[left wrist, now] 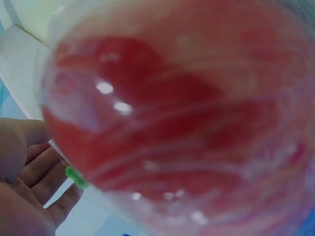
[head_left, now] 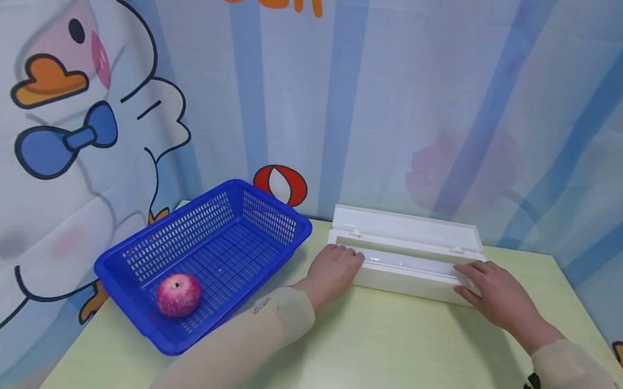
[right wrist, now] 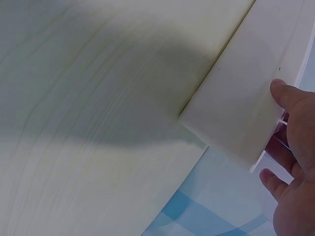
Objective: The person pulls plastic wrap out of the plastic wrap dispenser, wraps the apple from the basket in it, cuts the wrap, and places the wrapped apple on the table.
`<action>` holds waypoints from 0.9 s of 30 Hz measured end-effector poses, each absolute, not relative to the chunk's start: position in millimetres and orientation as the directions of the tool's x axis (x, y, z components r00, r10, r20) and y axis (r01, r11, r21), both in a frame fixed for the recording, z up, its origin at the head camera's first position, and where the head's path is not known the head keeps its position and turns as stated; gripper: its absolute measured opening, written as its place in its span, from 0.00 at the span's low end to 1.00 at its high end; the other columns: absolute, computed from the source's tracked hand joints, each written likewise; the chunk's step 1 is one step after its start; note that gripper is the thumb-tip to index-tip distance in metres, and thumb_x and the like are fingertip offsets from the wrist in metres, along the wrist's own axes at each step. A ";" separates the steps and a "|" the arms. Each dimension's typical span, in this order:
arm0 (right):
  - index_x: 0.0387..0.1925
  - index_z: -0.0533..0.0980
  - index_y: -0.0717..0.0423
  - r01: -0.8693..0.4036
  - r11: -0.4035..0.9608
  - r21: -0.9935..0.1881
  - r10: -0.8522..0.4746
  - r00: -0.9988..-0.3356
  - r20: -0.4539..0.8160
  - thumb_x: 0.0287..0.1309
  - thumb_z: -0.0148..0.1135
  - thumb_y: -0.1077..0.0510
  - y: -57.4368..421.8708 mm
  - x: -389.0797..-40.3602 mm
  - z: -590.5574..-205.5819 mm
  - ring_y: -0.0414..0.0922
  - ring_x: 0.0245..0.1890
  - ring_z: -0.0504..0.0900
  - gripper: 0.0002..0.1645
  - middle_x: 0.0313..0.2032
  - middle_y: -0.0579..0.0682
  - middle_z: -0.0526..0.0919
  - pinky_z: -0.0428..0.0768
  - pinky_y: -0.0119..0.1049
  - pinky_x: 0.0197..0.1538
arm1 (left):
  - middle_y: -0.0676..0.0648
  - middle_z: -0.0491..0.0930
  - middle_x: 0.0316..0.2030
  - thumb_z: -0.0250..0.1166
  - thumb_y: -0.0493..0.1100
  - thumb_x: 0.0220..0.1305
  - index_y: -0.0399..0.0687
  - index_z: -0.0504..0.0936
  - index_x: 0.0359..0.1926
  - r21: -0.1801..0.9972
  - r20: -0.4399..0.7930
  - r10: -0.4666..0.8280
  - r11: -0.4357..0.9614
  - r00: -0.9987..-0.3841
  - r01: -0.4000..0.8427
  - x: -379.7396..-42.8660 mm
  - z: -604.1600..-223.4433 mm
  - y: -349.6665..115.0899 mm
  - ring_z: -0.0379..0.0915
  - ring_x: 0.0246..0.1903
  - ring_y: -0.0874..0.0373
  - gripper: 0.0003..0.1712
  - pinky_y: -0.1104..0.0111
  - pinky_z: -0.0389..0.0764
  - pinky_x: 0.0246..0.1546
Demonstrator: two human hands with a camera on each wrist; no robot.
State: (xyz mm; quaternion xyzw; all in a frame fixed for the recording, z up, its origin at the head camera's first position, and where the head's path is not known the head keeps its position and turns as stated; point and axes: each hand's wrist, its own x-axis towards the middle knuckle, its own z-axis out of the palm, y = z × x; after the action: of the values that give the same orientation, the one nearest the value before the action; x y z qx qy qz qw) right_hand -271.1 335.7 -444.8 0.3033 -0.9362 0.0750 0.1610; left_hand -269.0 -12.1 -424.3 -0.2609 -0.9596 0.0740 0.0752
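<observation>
A long white cling film box [head_left: 408, 282] lies at the back of the table, its hinged lid [head_left: 406, 225] raised. Glossy film shows along its front edge. My left hand [head_left: 333, 271] grips the left end, fingers over the top edge. At the right end my right hand [head_left: 493, 292] holds the front wall, thumb outside and fingers over the top; the right wrist view shows that thumb [right wrist: 285, 93] against the box wall [right wrist: 231, 108]. In the left wrist view, a blurred red thing under clear film [left wrist: 172, 113] fills most of the picture; my forearm hides it in the head view.
A blue plastic basket [head_left: 286, 258] stands on the left of the table, with a red apple [head_left: 178, 295] in its near end. A printed cloth [head_left: 381, 103] hangs behind the table. In the left wrist view, a small green piece [left wrist: 75, 177] shows by the fingers.
</observation>
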 end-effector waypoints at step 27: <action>0.36 0.87 0.57 -0.674 0.738 0.020 -0.591 -0.633 0.501 0.42 0.87 0.62 339.3 -278.4 -450.3 0.50 0.31 0.84 0.18 0.33 0.49 0.86 0.85 0.53 0.37 | 0.50 0.89 0.50 0.69 0.36 0.74 0.53 0.89 0.59 0.029 0.134 0.522 0.847 -0.842 0.530 -278.1 -415.1 -18.0 0.86 0.49 0.56 0.17 0.67 0.86 0.54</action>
State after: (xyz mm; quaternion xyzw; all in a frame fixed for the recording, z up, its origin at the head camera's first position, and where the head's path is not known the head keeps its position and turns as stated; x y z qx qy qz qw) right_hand -278.4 339.3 -450.3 0.3515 -0.8995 0.0849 0.2453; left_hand -278.1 -18.0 -415.1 -0.2742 -0.9592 -0.0324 0.0607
